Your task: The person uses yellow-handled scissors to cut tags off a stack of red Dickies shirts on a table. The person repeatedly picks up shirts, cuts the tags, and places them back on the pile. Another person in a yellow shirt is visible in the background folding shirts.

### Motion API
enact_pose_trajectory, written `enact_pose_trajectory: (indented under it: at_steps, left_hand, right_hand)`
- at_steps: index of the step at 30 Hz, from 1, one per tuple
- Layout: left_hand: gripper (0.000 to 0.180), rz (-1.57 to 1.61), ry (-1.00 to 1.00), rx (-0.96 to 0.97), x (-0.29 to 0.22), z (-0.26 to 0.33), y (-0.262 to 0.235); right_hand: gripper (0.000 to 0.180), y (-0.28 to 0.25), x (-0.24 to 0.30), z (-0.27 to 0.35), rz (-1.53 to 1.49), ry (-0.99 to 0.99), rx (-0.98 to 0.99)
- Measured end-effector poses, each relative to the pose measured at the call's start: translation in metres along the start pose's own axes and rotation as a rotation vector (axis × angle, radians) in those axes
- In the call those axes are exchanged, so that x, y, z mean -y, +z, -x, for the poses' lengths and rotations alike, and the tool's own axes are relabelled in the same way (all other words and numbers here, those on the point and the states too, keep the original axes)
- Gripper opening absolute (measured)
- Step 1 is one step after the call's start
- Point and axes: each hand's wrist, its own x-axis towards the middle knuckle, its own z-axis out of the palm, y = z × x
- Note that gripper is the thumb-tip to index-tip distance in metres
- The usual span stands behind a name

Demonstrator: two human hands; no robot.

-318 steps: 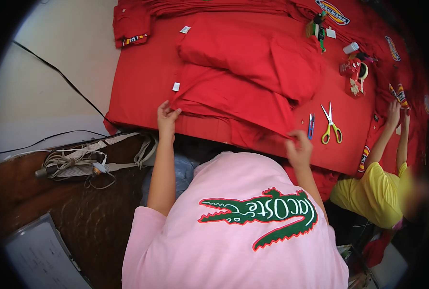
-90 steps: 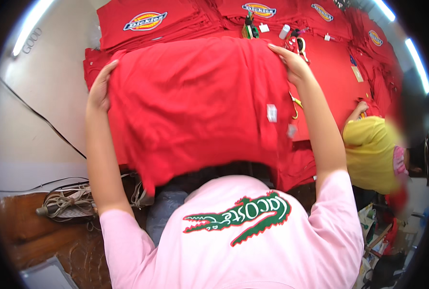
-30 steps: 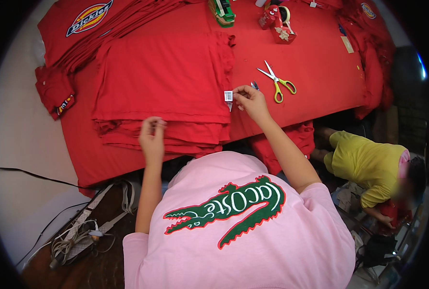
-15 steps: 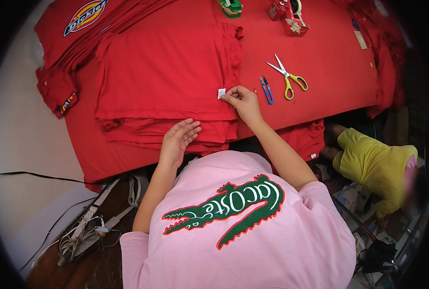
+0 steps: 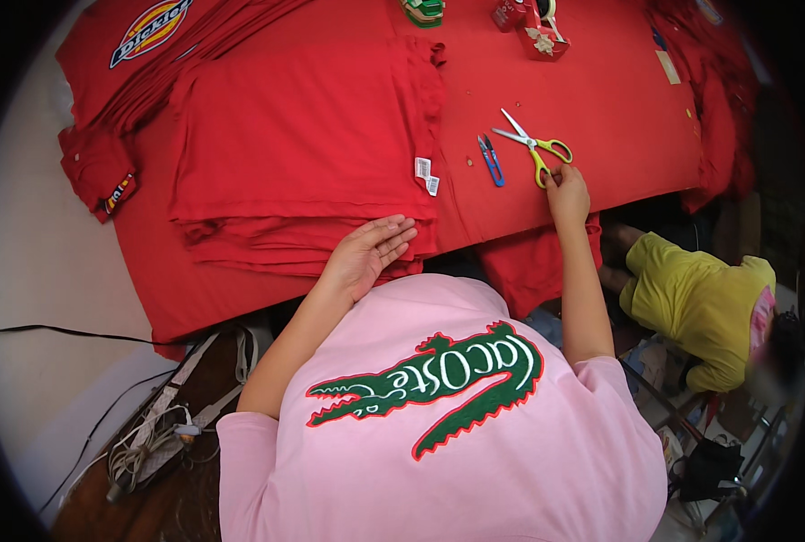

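Note:
My right hand [image 5: 567,197] has its fingertips closed on the lower yellow loop of a pair of scissors [image 5: 531,143], whose blades are spread on the red table. Beside the scissors lie small blue thread snips [image 5: 491,161]. A pile of folded red T-shirts [image 5: 294,126] is in front of me. My left hand [image 5: 375,253] rests at the pile's near right edge, palm turned up, fingers stretched out and holding nothing. White labels with print [image 5: 427,176] lie on the top shirt near its right edge.
More red shirts with a printed emblem [image 5: 149,34] lie at the far left. A red tape dispenser [image 5: 545,41] and a green object [image 5: 423,11] stand at the back. Red cloth hangs below the table's near edge. A person in yellow [image 5: 696,303] bends down at right.
My right hand has left the shirt's label and moved right onto the scissors, which have turned slightly. The label now shows two pieces. My left hand has shifted a little right.

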Motion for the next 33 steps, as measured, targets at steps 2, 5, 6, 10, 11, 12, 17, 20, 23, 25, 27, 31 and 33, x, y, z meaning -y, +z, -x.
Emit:
enact_pose_trajectory:
  at_steps: [2, 5, 6, 10, 11, 12, 17, 20, 23, 25, 27, 31, 33]
  left_hand:
    - [0.044, 0.01, 0.005, 0.005, 0.004, -0.004, 0.003]
    - [0.044, 0.004, -0.012, -0.004, 0.001, -0.003, 0.011]
    - [0.043, -0.003, -0.023, -0.011, 0.001, -0.001, 0.014]
    - [0.043, 0.019, 0.046, -0.038, 0.006, -0.009, 0.017]
    - [0.043, 0.022, 0.063, -0.059, 0.01, -0.013, 0.013]
    - [0.043, 0.025, 0.077, -0.076, 0.007, -0.012, 0.02]
    - [0.041, -0.31, 0.346, -0.169, -0.011, 0.024, 0.046]
    - [0.042, -0.417, 0.798, -0.234, -0.032, 0.024, 0.037]
    - [0.046, -0.387, 0.998, -0.296, -0.07, 0.014, 0.028]
    - [0.044, -0.337, 0.988, -0.311, -0.083, 0.008, 0.015]
    - [0.044, -0.2, 0.801, -0.217, -0.088, 0.013, 0.011]
    - [0.044, -0.235, 0.742, -0.192, -0.084, 0.019, 0.001]
    - [0.047, -0.332, 0.838, -0.159, -0.081, 0.025, 0.004]
  right_hand:
    - [0.046, 0.0, 0.006, 0.011, 0.038, -0.056, -0.102]
    - [0.044, 0.003, 0.013, 0.019, 0.077, -0.243, -0.438]
    - [0.043, 0.003, 0.004, 0.012, 0.07, -0.266, -0.42]
    - [0.042, -0.015, -0.006, -0.007, 0.142, -0.2, -0.169]
    - [0.04, -0.015, -0.007, -0.008, 0.135, -0.172, -0.142]
    - [0.039, -0.014, -0.008, -0.008, 0.129, -0.141, -0.115]
    - [0.029, -0.012, -0.005, 0.005, 0.136, -0.09, -0.013]
    - [0.023, -0.006, 0.001, 0.015, -0.2, 0.013, 0.206]
    - [0.027, -0.013, 0.035, 0.03, -1.178, 0.229, 0.639]
    - [0.028, -0.03, 0.089, 0.056, -1.343, 0.143, 0.738]
    - [0.03, -0.036, 0.134, 0.082, -1.323, -0.008, 0.835]
    - [0.026, -0.04, 0.182, 0.113, -0.671, -0.607, 0.466]
    - [0.034, -0.054, 0.197, 0.122, -0.543, -0.68, 0.32]
